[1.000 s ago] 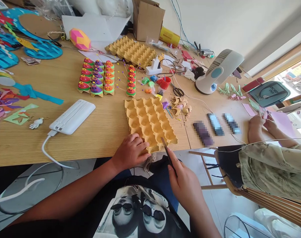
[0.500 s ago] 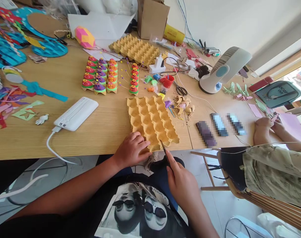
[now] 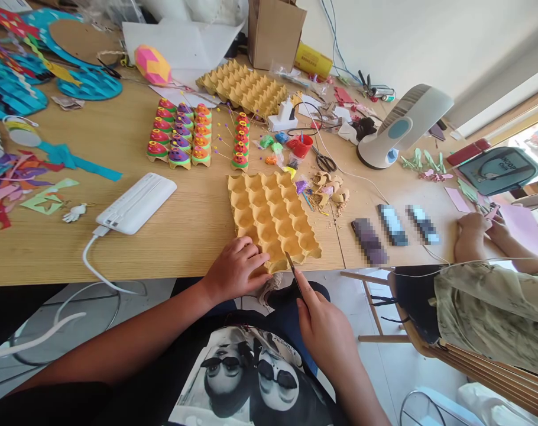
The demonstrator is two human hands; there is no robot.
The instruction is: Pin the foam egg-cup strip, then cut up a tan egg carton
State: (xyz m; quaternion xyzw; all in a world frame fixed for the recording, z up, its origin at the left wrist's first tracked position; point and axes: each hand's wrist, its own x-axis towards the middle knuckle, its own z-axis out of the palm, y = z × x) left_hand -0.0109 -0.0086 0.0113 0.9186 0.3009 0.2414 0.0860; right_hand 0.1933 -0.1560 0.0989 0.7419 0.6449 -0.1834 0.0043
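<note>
A yellow-brown egg carton tray (image 3: pixel 271 216) lies at the table's front edge, its cups facing up. My left hand (image 3: pixel 237 266) grips its near left corner, fingers over the rim and thumb below. In my right hand (image 3: pixel 324 316) is a thin dark knife (image 3: pixel 292 266), index finger stretched along it. The knife's tip touches the tray's near edge, between two cups. Just right of the tray lie torn carton pieces and crumbs (image 3: pixel 333 189).
Painted carton strips (image 3: pixel 180 136) stand behind, near a second egg tray (image 3: pixel 242 86). A white power bank (image 3: pixel 136 203) lies left. Scissors (image 3: pixel 324 160), a red cup (image 3: pixel 301 146), a fan (image 3: pixel 402 127) and phones (image 3: pixel 392 225) are to the right. A co-worker's hands (image 3: pixel 477 228) hold pink paper at far right.
The view has shifted very slightly. Both hands, the knife and the tray stay almost in place.
</note>
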